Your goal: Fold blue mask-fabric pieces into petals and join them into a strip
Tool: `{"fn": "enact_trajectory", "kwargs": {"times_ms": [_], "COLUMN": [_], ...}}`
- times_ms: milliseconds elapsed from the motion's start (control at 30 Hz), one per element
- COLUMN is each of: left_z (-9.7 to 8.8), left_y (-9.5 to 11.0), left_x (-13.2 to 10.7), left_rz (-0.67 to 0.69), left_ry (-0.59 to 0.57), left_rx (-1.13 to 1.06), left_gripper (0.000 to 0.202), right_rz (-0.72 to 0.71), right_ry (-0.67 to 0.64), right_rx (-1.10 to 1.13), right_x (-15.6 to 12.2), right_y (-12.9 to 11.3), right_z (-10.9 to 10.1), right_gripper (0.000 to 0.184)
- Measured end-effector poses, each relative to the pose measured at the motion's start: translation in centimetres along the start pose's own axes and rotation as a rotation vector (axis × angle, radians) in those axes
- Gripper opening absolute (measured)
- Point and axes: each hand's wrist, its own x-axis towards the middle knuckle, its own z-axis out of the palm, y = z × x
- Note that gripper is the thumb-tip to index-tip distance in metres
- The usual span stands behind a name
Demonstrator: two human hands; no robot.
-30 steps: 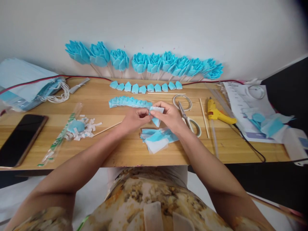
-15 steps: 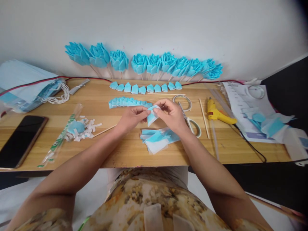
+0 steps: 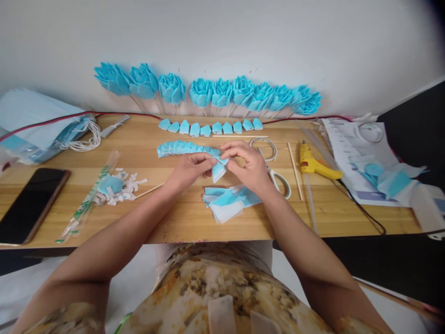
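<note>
Between both hands is a small piece of blue-and-white fabric [image 3: 218,171], partly folded, its lower tip hanging down. My left hand [image 3: 191,169] pinches it between thumb and fingers on the left side. My right hand [image 3: 245,162] grips its upper right edge with thumb and fingertips. Just below lies a pile of cut blue and white fabric pieces [image 3: 227,204]. Beyond my hands runs an overlapping row of folded blue petals [image 3: 184,148], and behind that a spaced row of petals [image 3: 195,129].
Finished blue flowers on sticks [image 3: 222,92] lean along the wall. To the right are scissors [image 3: 282,183], a tape roll [image 3: 266,147] and a yellow glue gun [image 3: 318,166]. At left lie a phone [image 3: 33,204], paper scraps [image 3: 130,185] and a bag of masks [image 3: 41,123].
The fabric piece's top has been folded over between my fingers. My right fingers have lifted and spread slightly, while my left hand stays nearly still.
</note>
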Motion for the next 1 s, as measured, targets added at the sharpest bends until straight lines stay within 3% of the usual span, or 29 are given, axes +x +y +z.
{"fn": "enact_trajectory", "kwargs": {"times_ms": [400, 500, 600, 733, 1000], "left_z": [0.09, 0.04, 0.1, 0.17, 0.37], "left_y": [-0.02, -0.12, 0.01, 0.1, 0.54], "left_x": [0.13, 0.25, 0.25, 0.17, 0.03], "left_rz": [0.007, 0.017, 0.018, 0.028, 0.02], "left_ry": [0.057, 0.11, 0.144, 0.129, 0.12], "left_rx": [-0.019, -0.035, -0.032, -0.036, 0.017], "left_gripper": [0.037, 0.032, 0.029, 0.027, 0.031], "right_rz": [0.001, 0.085, 0.26, 0.445, 0.47], "right_ry": [-0.03, -0.107, -0.117, -0.099, -0.18], "right_rx": [0.001, 0.169, 0.382, 0.387, 0.355], "right_x": [-0.04, -0.12, -0.18, -0.12, 0.13], "right_y": [-0.3, -0.27, 0.15, 0.62, -0.08], "right_z": [0.01, -0.3, -0.45, -0.23, -0.09], "right_gripper": [0.02, 0.016, 0.026, 0.04, 0.024]}}
